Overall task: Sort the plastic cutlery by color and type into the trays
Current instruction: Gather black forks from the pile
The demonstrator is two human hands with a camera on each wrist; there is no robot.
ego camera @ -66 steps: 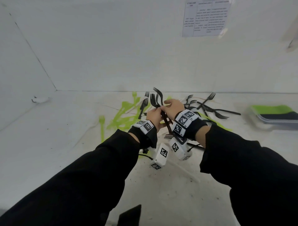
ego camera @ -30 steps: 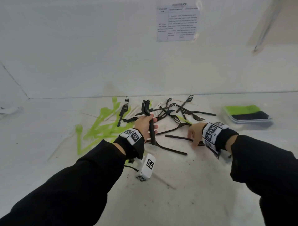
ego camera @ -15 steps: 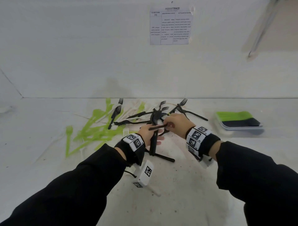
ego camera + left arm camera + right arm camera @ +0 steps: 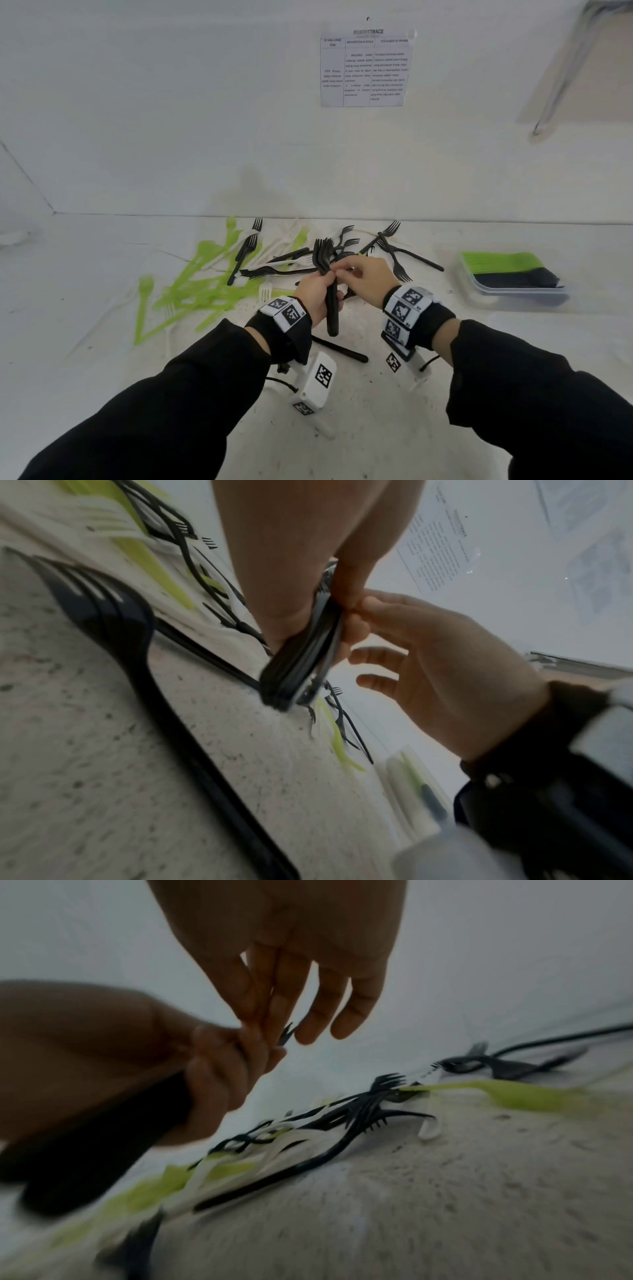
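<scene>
my left hand (image 4: 317,294) grips a bundle of black forks (image 4: 328,274), my right hand (image 4: 366,277) pinches it, tray (image 4: 520,294) right of it part-filled, most cutlery unsorted on the counter (image 4: 376,428).

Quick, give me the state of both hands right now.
Left hand: grips the bundle of black forks.
Right hand: thumb and forefinger pinch the same bundle at its top; the other fingers are loose.

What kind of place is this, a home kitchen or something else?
Probably a staged recording or test station, not a kitchen: a bare white wall with a printed instruction sheet taped on it, a speckled white table strewn with plastic forks, and coded marker bands on the wrists.
</scene>
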